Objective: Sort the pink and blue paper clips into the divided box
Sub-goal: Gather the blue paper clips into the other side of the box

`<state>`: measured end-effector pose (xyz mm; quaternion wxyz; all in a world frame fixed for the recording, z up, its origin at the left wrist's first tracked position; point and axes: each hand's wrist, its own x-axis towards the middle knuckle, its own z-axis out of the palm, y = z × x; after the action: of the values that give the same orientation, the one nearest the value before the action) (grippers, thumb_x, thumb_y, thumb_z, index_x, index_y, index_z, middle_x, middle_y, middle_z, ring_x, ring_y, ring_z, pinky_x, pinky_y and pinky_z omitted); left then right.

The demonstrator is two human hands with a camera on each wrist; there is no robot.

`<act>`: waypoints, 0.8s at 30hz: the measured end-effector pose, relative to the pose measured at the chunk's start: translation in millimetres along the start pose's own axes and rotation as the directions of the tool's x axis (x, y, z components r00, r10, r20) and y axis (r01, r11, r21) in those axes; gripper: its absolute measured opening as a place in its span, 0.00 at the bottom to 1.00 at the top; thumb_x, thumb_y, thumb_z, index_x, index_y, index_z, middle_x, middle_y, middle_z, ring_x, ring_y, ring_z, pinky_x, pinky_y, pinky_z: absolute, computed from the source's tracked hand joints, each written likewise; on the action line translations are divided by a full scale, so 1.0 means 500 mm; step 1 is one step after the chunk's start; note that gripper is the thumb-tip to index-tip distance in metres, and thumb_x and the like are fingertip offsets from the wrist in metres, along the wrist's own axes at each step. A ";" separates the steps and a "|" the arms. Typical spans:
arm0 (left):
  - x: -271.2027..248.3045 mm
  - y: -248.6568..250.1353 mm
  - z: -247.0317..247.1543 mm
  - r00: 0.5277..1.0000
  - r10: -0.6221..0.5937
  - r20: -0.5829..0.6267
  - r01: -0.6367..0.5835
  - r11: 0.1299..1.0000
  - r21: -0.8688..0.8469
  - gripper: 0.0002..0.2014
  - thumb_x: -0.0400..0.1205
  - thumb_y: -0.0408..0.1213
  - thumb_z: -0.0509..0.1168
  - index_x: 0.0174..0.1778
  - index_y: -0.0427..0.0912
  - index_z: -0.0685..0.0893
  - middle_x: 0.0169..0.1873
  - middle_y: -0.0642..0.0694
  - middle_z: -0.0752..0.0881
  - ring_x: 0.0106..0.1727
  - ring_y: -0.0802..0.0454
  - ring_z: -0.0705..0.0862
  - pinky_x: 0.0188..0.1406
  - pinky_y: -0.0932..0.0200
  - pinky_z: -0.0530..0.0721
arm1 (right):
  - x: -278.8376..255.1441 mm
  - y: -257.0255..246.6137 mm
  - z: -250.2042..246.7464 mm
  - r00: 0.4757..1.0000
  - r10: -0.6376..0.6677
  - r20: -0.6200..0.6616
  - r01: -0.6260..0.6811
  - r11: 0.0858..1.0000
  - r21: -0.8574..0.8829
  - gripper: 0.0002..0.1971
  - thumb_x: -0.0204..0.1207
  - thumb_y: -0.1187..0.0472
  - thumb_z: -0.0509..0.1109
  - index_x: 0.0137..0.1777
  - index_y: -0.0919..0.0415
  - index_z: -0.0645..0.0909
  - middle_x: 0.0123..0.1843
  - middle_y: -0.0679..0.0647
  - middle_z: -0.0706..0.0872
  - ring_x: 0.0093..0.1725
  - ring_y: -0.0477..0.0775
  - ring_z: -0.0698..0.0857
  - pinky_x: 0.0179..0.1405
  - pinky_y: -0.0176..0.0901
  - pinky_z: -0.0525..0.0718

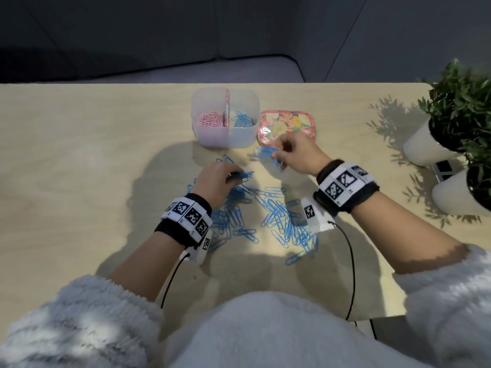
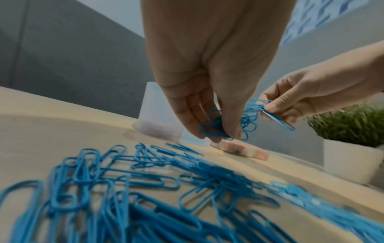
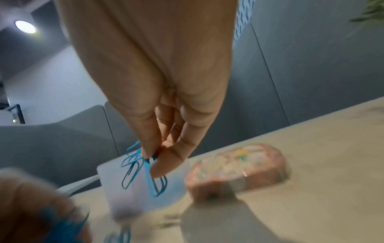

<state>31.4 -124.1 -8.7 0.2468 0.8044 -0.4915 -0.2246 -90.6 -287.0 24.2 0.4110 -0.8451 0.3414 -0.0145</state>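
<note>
A pale wooden table [image 1: 79, 155] stands before grey wall panels, lit from the right. Left forearm enters from 7 o'clock, wrist raised; the left hand [image 1: 215, 179] points fingers downward, thumb and fingers closed together on a tangled bunch of blue clips [image 2: 224, 126] just above the table. Beneath and between both wrists lies the loose heap of blue paper clips [image 1: 276, 213], spread flat on the table at centre. At 12 o'clock from the heap stands the divided box [image 1: 225, 139], translucent, with pink paper clips [image 1: 212, 119] in its left compartment and a few blue ones in its right. Just right of the box, touching or nearly so, lies a floral lid [image 1: 287, 123]. Right forearm enters from 4 o'clock; the right hand [image 1: 297, 152] is lifted clear of the table, near the box's front right corner, thumb and forefinger pinched on a small cluster of blue clips [image 3: 143, 171] that dangle below the fingertips. At 3 o'clock, two potted plants [image 1: 457, 123] in white pots occupy the table edge.
</note>
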 end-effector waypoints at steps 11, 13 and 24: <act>0.048 0.026 -0.091 0.988 -0.104 -0.109 0.087 0.984 -0.153 0.10 0.76 0.34 0.69 0.52 0.35 0.86 0.48 0.41 0.89 0.50 0.45 0.85 0.49 0.59 0.78 | 0.197 -0.127 -0.017 0.957 0.197 -0.214 -0.171 0.977 0.130 0.11 0.70 0.70 0.72 0.28 0.60 0.79 0.44 0.64 0.88 0.42 0.61 0.89 0.47 0.54 0.90; 0.082 0.036 -0.117 0.982 -0.119 -0.143 0.105 0.989 -0.105 0.10 0.76 0.35 0.69 0.50 0.34 0.86 0.49 0.36 0.89 0.51 0.41 0.85 0.49 0.57 0.78 | 0.201 -0.131 -0.007 0.956 0.194 -0.221 -0.164 0.976 0.145 0.10 0.71 0.69 0.70 0.29 0.61 0.81 0.44 0.65 0.89 0.46 0.63 0.90 0.50 0.57 0.89; 0.244 0.105 -0.112 0.980 -0.195 -0.041 0.200 0.952 0.233 0.14 0.78 0.38 0.68 0.53 0.31 0.84 0.55 0.34 0.86 0.58 0.36 0.83 0.55 0.50 0.80 | 0.001 -0.060 -0.021 0.987 0.034 -0.156 -0.001 0.979 0.203 0.11 0.76 0.74 0.60 0.50 0.71 0.83 0.30 0.51 0.84 0.18 0.35 0.79 0.15 0.26 0.75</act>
<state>80.4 -245.1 52.7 0.1302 0.8750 -0.4296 -0.1812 -76.4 -281.5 52.2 0.4667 -0.7920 0.3772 -0.1127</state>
